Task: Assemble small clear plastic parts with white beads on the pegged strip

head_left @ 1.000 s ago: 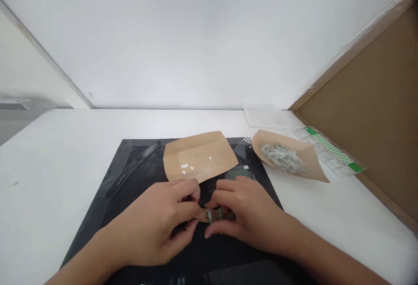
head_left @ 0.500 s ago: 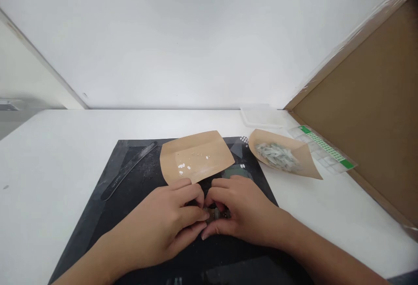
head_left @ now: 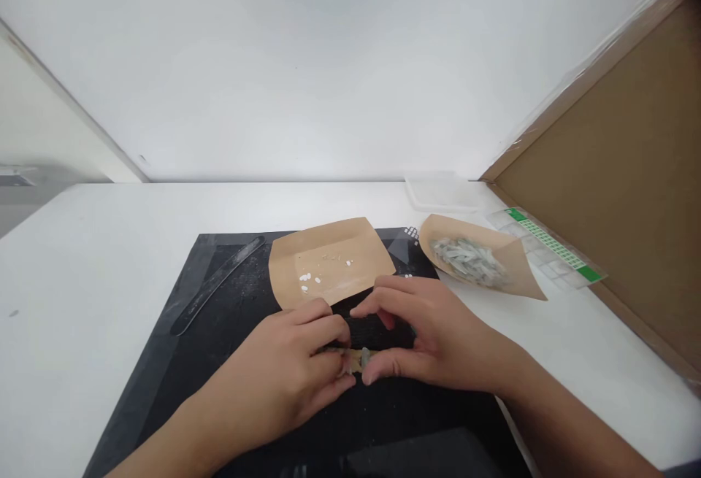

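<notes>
My left hand [head_left: 307, 361] has its fingers closed on a narrow tan strip [head_left: 357, 360] low over the black mat [head_left: 230, 390]. A small pale grey, translucent piece [head_left: 365, 357] stands on the strip's right part. The rest of the strip is hidden under my left fingers. My right hand [head_left: 424, 328] is open just to the right, thumb and fingers spread apart, its thumb tip beside the grey piece. I cannot tell whether the thumb touches it. Behind both hands lies a brown paper tray [head_left: 328, 233] with several small white bits in it.
A black nail file [head_left: 219, 284] lies on the mat's left. At right, a second brown paper tray [head_left: 518, 266] holds a heap of pale translucent pieces [head_left: 471, 260]. Beyond are a clear sheet with a green band [head_left: 553, 244], a clear plastic lid [head_left: 441, 192] and a cardboard wall [head_left: 613, 164].
My right hand has opened and shifted right, its fingers lifting away from the strip and thumb. My left hand stays on the strip, having moved slightly right.
</notes>
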Demonstrator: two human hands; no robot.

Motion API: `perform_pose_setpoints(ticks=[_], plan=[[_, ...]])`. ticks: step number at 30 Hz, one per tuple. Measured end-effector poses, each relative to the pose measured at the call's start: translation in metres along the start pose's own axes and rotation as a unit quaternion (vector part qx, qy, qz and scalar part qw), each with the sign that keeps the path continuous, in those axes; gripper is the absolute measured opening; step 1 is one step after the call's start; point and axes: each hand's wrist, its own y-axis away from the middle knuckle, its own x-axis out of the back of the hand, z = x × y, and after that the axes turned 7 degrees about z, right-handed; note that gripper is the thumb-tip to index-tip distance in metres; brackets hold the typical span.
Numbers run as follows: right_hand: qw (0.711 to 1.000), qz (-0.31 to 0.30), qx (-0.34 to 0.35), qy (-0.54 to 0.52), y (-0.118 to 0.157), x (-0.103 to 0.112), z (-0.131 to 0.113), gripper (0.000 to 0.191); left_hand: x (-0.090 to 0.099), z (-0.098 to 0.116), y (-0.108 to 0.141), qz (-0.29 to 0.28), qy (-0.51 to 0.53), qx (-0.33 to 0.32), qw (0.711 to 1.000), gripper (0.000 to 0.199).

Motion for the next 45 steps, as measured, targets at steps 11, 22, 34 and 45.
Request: perform_pose_setpoints(ticks=[11, 22, 34, 45], plan=[[1.000, -0.010, -0.004, 0.017, 0.000, -0.003, 0.009, 0.031, -0.006, 0.008, 0.001, -0.005, -0.090, -0.054, 0.994, 0.022], [0.999, -0.033, -0.030, 0.021, 0.001, -0.002, 0.012, 0.022, -0.007, 0.008, -0.001, 0.003, -0.076, -0.032, 0.997, 0.025], [0.997, -0.056, -0.029, 0.033, -0.001, -0.004, 0.017, 0.020, -0.009, 0.010, -0.001, 0.030, -0.098, -0.033, 0.994, 0.025], [0.997, -0.064, -0.020, 0.036, -0.001, -0.006, 0.015, 0.018, 0.000, 0.007, 0.000, 0.014, -0.131, -0.082, 0.988, 0.021]])
